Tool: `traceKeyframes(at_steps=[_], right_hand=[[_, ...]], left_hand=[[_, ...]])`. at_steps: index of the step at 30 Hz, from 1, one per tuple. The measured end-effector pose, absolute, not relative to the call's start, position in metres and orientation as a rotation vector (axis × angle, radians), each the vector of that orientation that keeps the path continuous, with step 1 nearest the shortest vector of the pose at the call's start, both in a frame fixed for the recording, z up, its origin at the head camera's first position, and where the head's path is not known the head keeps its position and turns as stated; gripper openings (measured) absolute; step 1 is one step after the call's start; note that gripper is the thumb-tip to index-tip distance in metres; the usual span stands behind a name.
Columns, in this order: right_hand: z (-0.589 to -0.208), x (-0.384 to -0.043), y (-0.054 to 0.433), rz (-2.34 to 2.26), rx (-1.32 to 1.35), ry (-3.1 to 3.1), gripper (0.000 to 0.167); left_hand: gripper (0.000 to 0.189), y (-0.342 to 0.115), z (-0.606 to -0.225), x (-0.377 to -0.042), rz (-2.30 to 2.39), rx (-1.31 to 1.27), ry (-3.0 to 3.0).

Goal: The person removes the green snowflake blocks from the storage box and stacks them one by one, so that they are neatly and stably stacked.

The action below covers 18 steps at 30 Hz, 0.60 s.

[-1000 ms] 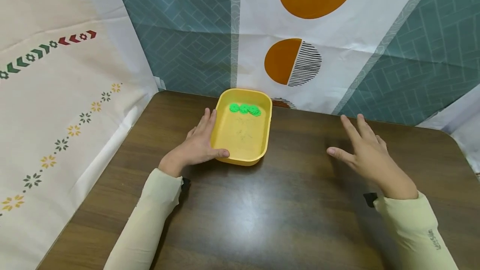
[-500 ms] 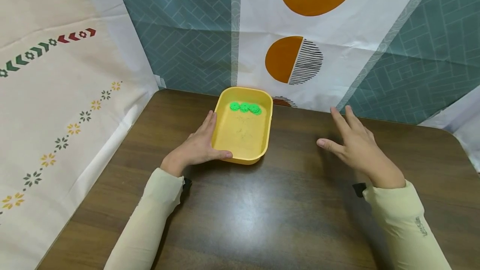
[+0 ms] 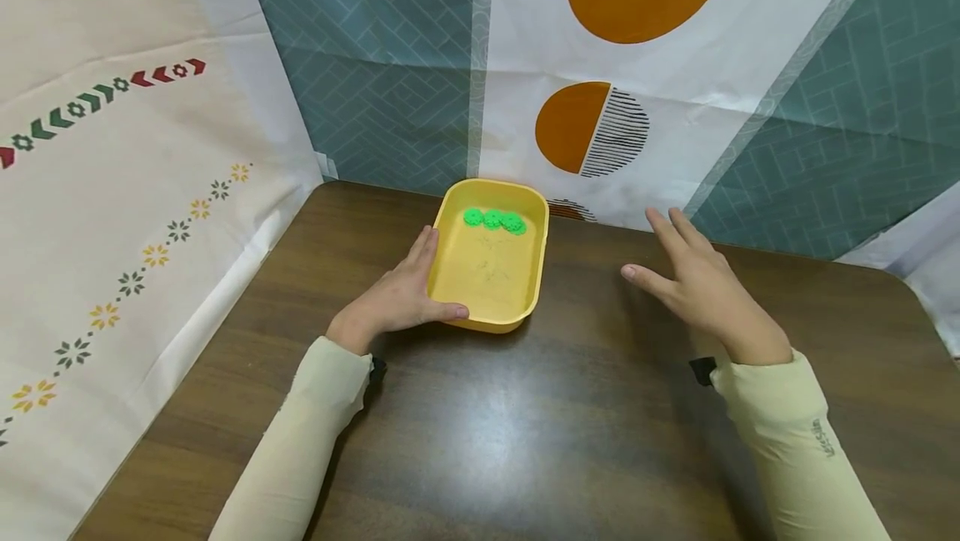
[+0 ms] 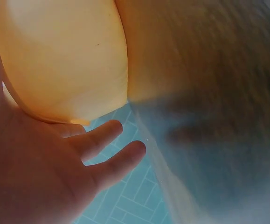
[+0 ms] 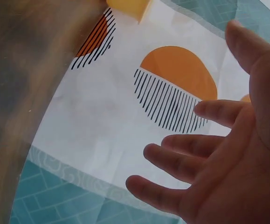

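A yellow plastic tub (image 3: 487, 281) stands on the dark wooden table, near its back edge. Several small bright green scalloped discs (image 3: 492, 219) lie in a row inside, toward the far end. My left hand (image 3: 397, 291) is at the tub's left near corner, thumb by the near rim and fingers along the left side. The left wrist view shows those fingers (image 4: 109, 163) extended beside the tub's outer wall (image 4: 69, 60). Apart from the tub, to its right, my right hand (image 3: 701, 289) is held over the table with fingers spread, holding nothing.
The brown table (image 3: 480, 441) reflects a bright patch in front of the tub. A patterned cloth with orange half circles (image 3: 573, 128) hangs behind the back edge, and a cream embroidered cloth (image 3: 150, 191) borders the left edge.
My right hand has moved left and slightly forward, closer to the tub. The left hand stays at the tub's corner, and the tub and green discs keep their places.
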State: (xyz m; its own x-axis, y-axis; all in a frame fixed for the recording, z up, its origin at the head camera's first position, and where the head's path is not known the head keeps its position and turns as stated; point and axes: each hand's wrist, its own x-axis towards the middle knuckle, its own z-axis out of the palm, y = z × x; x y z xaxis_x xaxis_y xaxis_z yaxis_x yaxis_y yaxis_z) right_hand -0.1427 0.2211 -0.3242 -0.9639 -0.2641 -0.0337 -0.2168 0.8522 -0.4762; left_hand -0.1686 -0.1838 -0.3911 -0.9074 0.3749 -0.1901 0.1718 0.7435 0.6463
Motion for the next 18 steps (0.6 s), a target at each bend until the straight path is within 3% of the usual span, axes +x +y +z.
traceKeyframes(at_steps=[18], right_hand=[[-0.304,-0.161,0.196,-0.768,-0.502,2.994,0.085]], left_hand=[[0.132,-0.185,-0.393,-0.167,0.978,0.419,2.619]])
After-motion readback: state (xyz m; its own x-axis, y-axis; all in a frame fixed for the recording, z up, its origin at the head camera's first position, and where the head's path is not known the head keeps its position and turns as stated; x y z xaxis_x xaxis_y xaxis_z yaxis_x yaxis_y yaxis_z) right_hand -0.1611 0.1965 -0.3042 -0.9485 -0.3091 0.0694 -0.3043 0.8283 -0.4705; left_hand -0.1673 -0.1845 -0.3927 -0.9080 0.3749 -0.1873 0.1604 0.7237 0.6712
